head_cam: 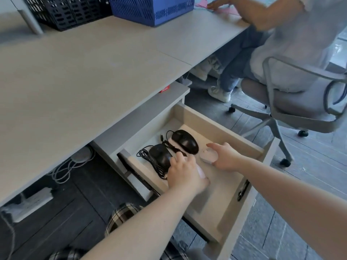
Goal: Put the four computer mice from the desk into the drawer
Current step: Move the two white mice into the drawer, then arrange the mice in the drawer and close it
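Four mice are showing inside the open drawer [221, 128], so the task is looking nearly done. Two black wired mice are lying on the drawer floor: one black mouse [185, 141] at about 12 o'clock in the drawer, the other black mouse [159, 156] at about 10 o'clock, its cable [148, 156] bunching in loops beside it. A white mouse [208, 156] is sitting just right of them, near the drawer's middle, and the right hand [224, 156] is cupping it, fingers curled over its right side, seemingly setting it down or about to let go. The left hand [185, 173] is hovering palm-down at about 8 o'clock in the drawer, fingers bent around what is looking like a pale pinkish mouse [201, 173]; only an edge of it is peeking out under the palm, so I cannot tell whether it is resting on the floor yet. The fingertips are touching or nearly touching the nearer black mouse.

The table [84, 72] is showing no mice on its visible top; only a blue basket [152, 8] and a black crate [65, 12] are standing at its far edge, around 12 o'clock. What is likely remaining is releasing both pale mice and withdrawing the hands. Another person is sitting on a chair [300, 102] at 2 o'clock.
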`<act>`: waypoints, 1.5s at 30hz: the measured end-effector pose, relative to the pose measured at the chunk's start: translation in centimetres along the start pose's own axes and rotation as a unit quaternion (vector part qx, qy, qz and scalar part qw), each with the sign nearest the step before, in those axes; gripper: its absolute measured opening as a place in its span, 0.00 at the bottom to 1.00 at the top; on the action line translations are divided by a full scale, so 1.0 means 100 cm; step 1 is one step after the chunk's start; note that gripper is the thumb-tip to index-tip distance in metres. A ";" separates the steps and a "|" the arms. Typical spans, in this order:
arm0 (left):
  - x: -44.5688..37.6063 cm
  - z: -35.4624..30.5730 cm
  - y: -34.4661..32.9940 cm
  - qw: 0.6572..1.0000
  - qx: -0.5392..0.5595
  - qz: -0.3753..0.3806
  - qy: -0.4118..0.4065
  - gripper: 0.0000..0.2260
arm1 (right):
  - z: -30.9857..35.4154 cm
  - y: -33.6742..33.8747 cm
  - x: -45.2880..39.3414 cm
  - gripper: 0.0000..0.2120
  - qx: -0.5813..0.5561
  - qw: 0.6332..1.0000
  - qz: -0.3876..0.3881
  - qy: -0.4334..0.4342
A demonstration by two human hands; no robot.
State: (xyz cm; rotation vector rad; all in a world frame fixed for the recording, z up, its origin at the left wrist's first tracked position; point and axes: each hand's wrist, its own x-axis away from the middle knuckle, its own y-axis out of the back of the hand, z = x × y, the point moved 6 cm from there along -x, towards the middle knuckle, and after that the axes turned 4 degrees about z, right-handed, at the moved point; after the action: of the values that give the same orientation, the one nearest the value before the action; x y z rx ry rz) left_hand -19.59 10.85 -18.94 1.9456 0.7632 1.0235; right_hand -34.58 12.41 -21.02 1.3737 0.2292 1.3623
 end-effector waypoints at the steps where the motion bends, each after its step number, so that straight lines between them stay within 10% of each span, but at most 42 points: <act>1: -0.001 -0.003 -0.007 1.000 0.001 0.011 0.004 0.31 | -0.001 -0.003 0.000 0.32 0.002 1.000 0.007 -0.001; 29: -0.017 0.004 -0.041 0.993 0.056 0.064 0.087 0.48 | -0.002 -0.025 -0.002 0.47 0.110 0.991 0.052 0.061; 37: -0.022 0.000 0.004 1.000 -0.026 0.008 -0.005 0.32 | -0.017 0.032 0.033 0.15 0.047 0.975 -0.218 -0.013; 45: -0.022 -0.017 0.096 0.968 -0.132 -0.161 -0.136 0.13 | -0.037 0.038 0.075 0.26 -0.091 0.932 -0.322 -0.141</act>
State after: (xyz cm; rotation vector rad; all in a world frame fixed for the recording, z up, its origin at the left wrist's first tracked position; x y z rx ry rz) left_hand -20.72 4.90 -10.97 1.6231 0.7168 0.6105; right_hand -37.18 18.81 -15.01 1.1733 0.3173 0.6168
